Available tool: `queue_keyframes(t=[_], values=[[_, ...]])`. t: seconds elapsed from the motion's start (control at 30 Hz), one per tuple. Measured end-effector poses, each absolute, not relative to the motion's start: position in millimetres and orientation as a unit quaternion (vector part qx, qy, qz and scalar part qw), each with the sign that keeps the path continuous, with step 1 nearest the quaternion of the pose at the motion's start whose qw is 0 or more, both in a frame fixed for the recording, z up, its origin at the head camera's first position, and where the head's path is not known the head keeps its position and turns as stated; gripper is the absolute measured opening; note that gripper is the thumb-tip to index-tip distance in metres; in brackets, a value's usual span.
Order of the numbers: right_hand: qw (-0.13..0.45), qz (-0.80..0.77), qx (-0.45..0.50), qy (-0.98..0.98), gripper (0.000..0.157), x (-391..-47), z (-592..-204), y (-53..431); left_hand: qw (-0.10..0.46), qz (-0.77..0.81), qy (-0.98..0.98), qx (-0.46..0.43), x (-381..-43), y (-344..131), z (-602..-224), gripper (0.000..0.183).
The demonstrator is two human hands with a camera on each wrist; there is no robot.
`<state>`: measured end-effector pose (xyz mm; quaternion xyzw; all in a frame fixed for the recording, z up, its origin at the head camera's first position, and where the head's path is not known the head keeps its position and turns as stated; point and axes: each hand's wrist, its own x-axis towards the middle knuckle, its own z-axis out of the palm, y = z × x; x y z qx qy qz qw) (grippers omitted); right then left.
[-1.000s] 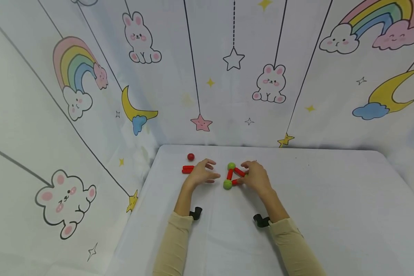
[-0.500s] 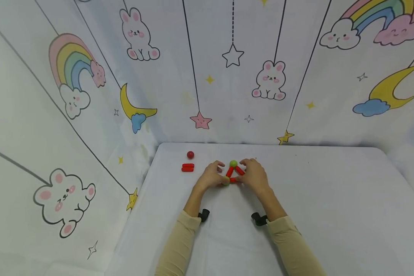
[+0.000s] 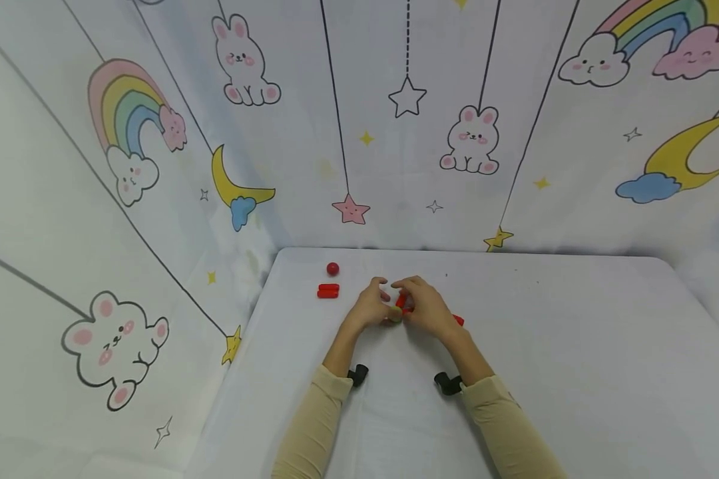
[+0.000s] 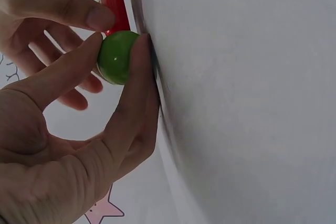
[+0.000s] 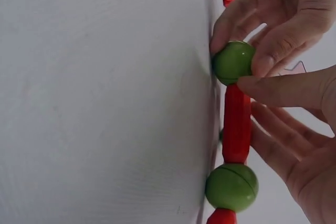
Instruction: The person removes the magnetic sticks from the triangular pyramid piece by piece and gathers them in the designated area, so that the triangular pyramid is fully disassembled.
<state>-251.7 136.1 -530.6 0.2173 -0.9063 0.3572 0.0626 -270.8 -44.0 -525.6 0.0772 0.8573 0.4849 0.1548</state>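
My left hand pinches a green ball between thumb and fingers, close over the white table. Joined to that ball is a red rod, which my right hand holds with its thumb near the ball and its fingers behind. At the rod's other end sits a second green ball, followed by another red rod. In the head view, one red rod end pokes out right of my right hand, and part of a red rod shows between the hands. The hands hide the rest.
Two red rods lie side by side left of my left hand, with a red ball behind them. A white cloth covers the table. A printed curtain stands along the back and left.
My right hand has moved left, close to my left hand, which now pinches the green ball. The triangle of rods and balls is now mostly covered, and a rod shows at its right.
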Motion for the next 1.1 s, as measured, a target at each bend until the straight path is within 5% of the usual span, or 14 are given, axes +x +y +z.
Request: queue_keyframes(t=[0.47,1.1], values=[[0.052,0.343,0.274,-0.897,0.061,-254,-542,136,0.153,0.498,0.851,0.071,-272,-43,-525,0.085],[-0.004,0.372,0.238,-0.897,0.063,-257,-543,137,0.178,0.498,0.846,0.063,-275,-56,-524,0.083]])
